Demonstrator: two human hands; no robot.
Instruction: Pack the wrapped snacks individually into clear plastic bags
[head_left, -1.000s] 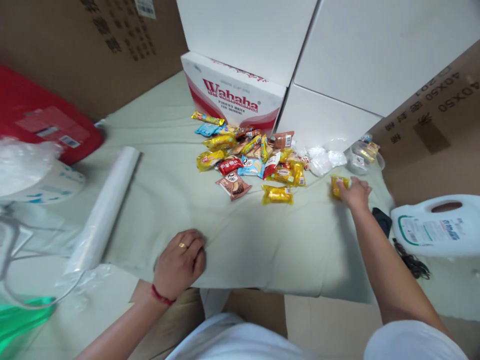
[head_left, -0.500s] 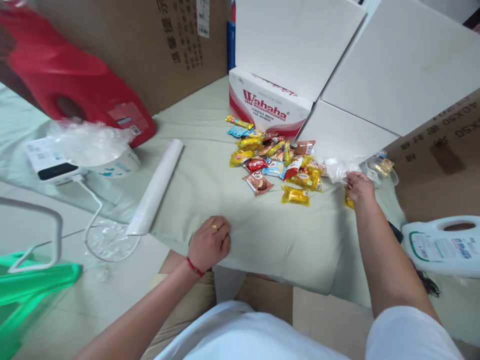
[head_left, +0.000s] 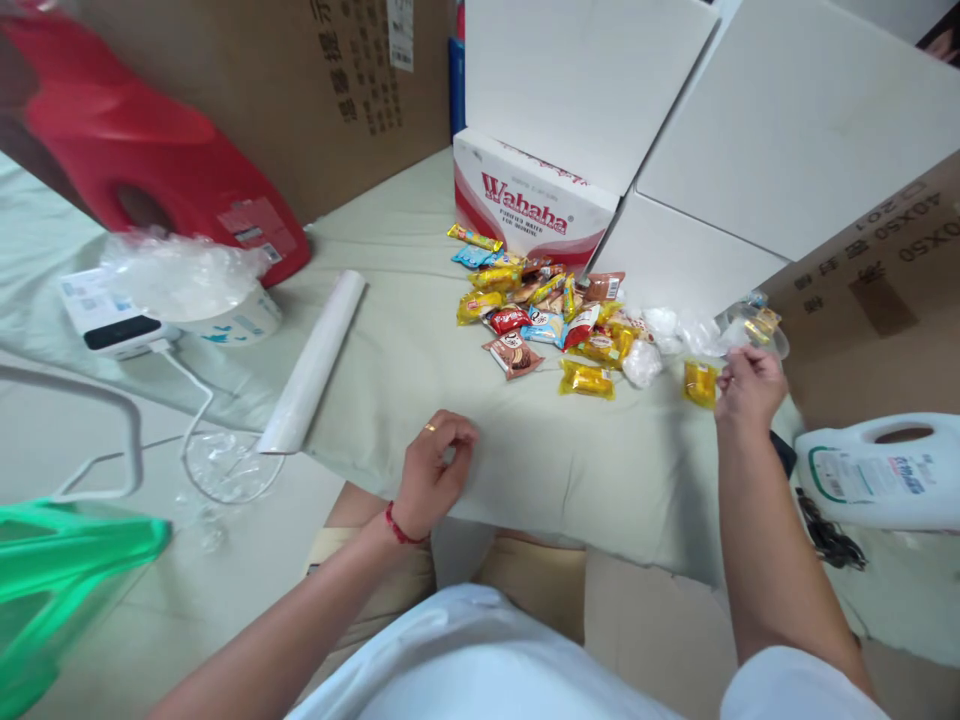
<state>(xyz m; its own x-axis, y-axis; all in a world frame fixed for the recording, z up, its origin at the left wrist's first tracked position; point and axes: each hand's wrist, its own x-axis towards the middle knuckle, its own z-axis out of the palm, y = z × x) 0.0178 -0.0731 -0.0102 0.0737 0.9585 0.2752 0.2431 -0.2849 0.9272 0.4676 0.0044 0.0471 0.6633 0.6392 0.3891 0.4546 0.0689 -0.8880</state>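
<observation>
A pile of small wrapped snacks (head_left: pixel 540 315) lies on the pale green cloth (head_left: pixel 390 340) in front of me. My right hand (head_left: pixel 746 388) is at the pile's right end, its fingers pinched on the edge of a clear plastic bag (head_left: pixel 701 335). A yellow snack pack (head_left: pixel 699 382) lies just left of that hand, and a crumpled white wrapper (head_left: pixel 642 363) sits beside it. My left hand (head_left: pixel 439 462) hovers near the cloth's front edge with the fingers curled in, a ring on one finger, and nothing visible in them.
A Wahaha carton (head_left: pixel 529 205) and white boxes (head_left: pixel 787 130) stand behind the snacks. A roll of clear film (head_left: pixel 313 362) lies to the left, by a bowl covered in plastic (head_left: pixel 196 290) and a red jug (head_left: pixel 127 150). A white jug (head_left: pixel 877 470) lies right; a green basket (head_left: pixel 60 580) is at bottom left.
My right hand left the yellow pack on the cloth, reached to the plastic bags and pinched one. My left hand lifted off the cloth and curled. The view swung left.
</observation>
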